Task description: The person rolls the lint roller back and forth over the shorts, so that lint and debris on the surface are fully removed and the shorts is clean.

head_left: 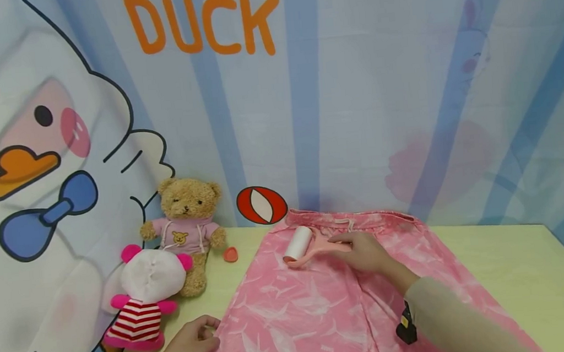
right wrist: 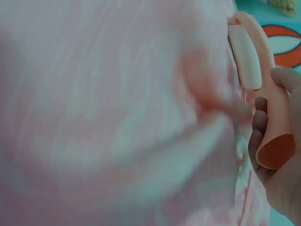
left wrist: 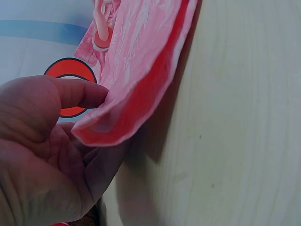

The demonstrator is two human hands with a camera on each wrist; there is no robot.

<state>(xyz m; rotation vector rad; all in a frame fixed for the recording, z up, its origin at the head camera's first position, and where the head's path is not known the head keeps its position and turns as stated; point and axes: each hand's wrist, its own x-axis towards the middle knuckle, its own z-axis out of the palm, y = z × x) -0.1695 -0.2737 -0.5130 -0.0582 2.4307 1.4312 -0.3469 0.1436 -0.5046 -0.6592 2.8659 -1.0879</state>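
Right hand (head_left: pixel 365 252): fingers grip a lint roller (head_left: pixel 319 243) by its handle, white roll (head_left: pixel 298 244) beyond them, over pink patterned pants (head_left: pixel 293 313). Left hand (head_left: pixel 190 340): fingers pinch the hem.

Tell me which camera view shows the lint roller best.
The right wrist view: the lint roller is largest, roll and handle visible. The head view shows it smaller, handle partly covered; the left wrist, only part.

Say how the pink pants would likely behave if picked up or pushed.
The pink pants would probably flop, as wrinkles run down the cloth. They look fairly light: the leg opening pinched by the left grip has a thin edge. Pushed, they might bunch up, since they lie spread on the table.
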